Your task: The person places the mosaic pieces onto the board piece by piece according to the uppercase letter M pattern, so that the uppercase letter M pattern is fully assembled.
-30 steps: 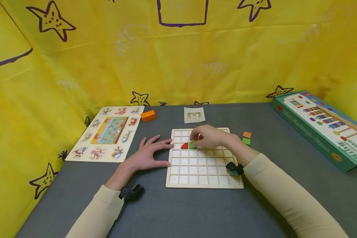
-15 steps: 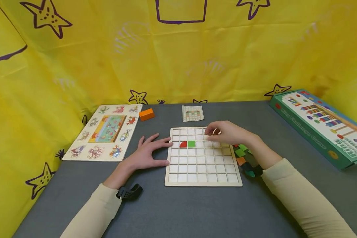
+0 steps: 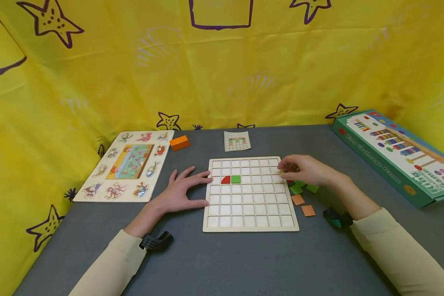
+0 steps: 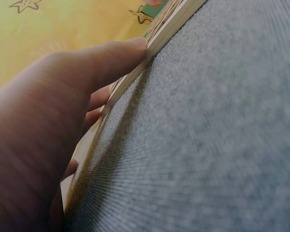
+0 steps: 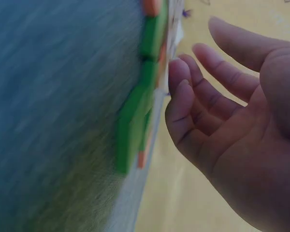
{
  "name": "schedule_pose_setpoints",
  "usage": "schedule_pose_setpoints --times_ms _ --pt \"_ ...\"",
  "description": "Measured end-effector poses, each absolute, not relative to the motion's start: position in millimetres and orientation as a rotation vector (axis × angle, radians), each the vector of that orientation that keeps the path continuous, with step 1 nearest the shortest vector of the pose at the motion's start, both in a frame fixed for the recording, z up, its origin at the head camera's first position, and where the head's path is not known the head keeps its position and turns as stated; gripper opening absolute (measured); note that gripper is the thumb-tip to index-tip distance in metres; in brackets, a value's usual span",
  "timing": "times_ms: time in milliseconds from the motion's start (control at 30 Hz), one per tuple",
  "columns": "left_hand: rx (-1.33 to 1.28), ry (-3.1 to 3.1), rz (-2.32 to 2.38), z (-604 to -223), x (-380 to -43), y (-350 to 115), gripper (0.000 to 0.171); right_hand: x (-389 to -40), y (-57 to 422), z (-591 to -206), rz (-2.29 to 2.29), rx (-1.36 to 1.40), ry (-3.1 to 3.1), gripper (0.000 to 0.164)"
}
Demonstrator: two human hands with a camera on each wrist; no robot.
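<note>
Head view has the grid board [image 3: 249, 209] flat on the counter [image 3: 207, 263], a red quarter-round tile [image 3: 226, 179] and a green square tile [image 3: 235, 179] side by side in its third row from the far edge. The person's left hand [image 3: 181, 195] is spread wide, thumb and fingertips touching the board's left edge. At the right edge hovers the right hand [image 3: 311, 170], fingers loosely bent, nothing between them from what I can see, near loose green tiles [image 3: 296, 189] and two orange tiles [image 3: 308, 211].
</note>
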State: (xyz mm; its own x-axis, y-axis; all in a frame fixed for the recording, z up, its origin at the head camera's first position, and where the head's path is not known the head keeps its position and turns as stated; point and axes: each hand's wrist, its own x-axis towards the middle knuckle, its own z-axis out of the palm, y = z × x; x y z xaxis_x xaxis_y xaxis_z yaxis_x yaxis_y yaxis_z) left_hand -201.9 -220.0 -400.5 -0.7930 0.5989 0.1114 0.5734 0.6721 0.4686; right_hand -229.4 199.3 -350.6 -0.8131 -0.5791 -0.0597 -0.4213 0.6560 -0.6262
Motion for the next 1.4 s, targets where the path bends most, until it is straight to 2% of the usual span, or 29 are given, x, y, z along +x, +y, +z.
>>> schedule_pose_setpoints --times_ms 433,933,1233,1400 --pt "0.98 2.828 0.739 -398.3 -199.6 -222.1 0.069 -230.2 216.1 -356.8 -0.894 -0.727 2.661 0.029" --pt "0.973 2.825 0.725 -397.4 -200.7 -222.3 0.07 -246.1 240.7 -358.2 -0.905 -0.669 2.768 0.026" --pt "0.983 2.812 0.753 -398.2 -202.7 -221.6 0.069 -256.7 251.8 -364.5 -0.83 -0.671 2.824 0.036" --pt "0.974 2.807 0.755 -398.8 -202.5 -221.0 0.068 -255.6 252.4 -370.0 -0.795 -0.706 2.841 0.033"
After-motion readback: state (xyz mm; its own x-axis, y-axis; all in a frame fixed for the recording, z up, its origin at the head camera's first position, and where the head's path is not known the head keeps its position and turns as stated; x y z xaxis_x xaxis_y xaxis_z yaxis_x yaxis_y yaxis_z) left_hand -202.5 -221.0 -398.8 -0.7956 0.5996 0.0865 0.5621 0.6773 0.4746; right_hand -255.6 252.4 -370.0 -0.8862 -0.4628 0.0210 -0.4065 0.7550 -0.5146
